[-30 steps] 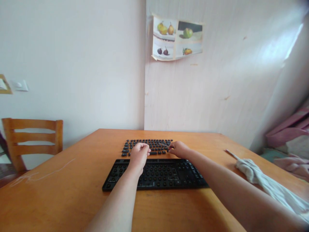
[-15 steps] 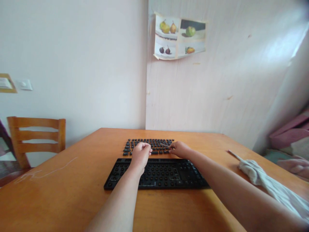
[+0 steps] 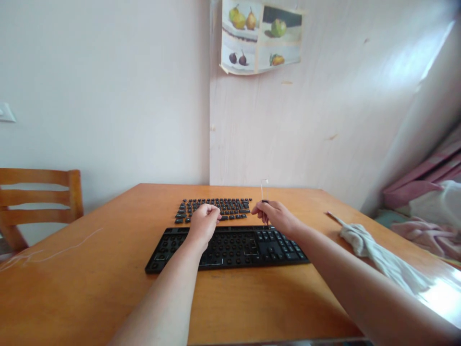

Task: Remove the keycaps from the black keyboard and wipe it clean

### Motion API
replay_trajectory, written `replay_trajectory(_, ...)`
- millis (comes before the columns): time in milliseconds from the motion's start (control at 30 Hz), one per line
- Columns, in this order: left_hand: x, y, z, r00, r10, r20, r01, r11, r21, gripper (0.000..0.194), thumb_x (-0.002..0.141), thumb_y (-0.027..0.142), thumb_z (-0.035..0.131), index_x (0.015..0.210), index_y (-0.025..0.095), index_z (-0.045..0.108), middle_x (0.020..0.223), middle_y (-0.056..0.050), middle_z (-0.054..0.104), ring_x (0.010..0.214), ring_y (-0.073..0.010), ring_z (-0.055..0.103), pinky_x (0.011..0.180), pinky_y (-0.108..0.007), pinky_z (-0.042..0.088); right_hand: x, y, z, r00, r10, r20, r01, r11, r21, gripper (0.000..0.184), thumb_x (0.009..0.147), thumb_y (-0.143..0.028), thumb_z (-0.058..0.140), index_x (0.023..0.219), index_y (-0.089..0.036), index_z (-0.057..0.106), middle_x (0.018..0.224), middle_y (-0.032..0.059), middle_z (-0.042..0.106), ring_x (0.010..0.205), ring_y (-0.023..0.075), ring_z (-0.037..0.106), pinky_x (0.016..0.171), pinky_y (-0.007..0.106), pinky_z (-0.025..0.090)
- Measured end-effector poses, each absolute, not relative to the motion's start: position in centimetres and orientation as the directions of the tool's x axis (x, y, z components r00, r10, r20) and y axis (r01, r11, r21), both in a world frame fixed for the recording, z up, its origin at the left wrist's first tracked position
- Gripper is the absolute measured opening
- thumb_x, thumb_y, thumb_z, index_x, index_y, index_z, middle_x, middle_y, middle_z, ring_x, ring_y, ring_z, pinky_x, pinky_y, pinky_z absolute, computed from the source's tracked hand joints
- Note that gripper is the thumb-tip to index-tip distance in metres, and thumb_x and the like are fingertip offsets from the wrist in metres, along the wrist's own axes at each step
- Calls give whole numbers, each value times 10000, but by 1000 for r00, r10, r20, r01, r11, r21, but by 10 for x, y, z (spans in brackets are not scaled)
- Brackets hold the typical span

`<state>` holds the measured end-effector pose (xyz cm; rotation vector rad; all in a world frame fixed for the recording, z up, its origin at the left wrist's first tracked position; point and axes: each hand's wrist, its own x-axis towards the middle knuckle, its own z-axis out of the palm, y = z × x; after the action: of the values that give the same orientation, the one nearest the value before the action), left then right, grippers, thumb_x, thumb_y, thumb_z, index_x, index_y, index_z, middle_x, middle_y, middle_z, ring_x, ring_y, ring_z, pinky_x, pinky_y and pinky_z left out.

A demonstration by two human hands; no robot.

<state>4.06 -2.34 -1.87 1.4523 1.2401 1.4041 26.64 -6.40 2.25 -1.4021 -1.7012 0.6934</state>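
A black keyboard [image 3: 236, 262] lies across the table, with keycaps on its right part and bare key posts over much of the rest. Behind it, loose black keycaps [image 3: 230, 206] stand in rows on the wood. My left hand [image 3: 206, 220] is closed above the keyboard's back edge, near those rows; whatever its fingers pinch is hidden. My right hand [image 3: 275, 216] grips a thin wire keycap puller [image 3: 262, 191] over the keyboard's back edge, right of the centre. The wire end points upward. Part of the puller is hidden by the fingers.
To the right on the wooden table [image 3: 118, 288] lies a crumpled grey cloth [image 3: 374, 252] with a thin stick [image 3: 334, 218] at its far end. A wooden chair [image 3: 39, 197] stands at the left. The wall rises behind the table.
My right hand has drawn back from the loose keycaps to above the keyboard's back edge. The puller has turned from lying sideways to upright. My left hand stays closed; the view has shifted.
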Motion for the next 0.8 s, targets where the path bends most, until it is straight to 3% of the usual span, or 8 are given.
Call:
replay_trajectory(167, 43, -25, -20, -30, 956, 293, 205, -281, 938, 212, 736, 366, 581, 792, 165, 617, 727, -64, 695, 654, -173, 643, 621, -280, 490, 263, -93, 25, -96, 977, 190, 511, 213, -833, 424, 898, -463, 413, 757, -144, 653, 524, -35, 431, 490, 90, 420, 476, 210, 334)
replay_trajectory(300, 43, -25, -21, 5, 946, 325, 251, -315, 915, 202, 753, 360, 559, 795, 171, 614, 720, -56, 693, 644, -170, 645, 628, -284, 490, 260, -107, 19, -192, 979, 67, 492, 155, -857, 322, 875, -438, 492, 834, -153, 635, 521, -48, 457, 441, 66, 382, 415, 187, 271)
replay_trajectory(500, 42, -25, -22, 20, 939, 344, 301, -334, 893, 196, 750, 362, 562, 779, 175, 616, 706, -51, 694, 645, -174, 645, 634, -284, 480, 263, -119, 16, -257, 965, -45, 504, 94, -859, 85, 781, -241, 586, 835, -175, 586, 585, -49, 518, 476, 61, 475, 428, 156, 372)
replay_trajectory(800, 41, -24, -24, 44, 933, 356, 338, -349, 874, 187, 763, 358, 551, 783, 182, 611, 710, -39, 690, 654, -173, 640, 631, -276, 468, 267, -127, 22, -350, 925, -148, 569, 84, -818, 142, 785, -285, 614, 853, -164, 588, 635, -11, 610, 517, 93, 576, 478, 192, 486)
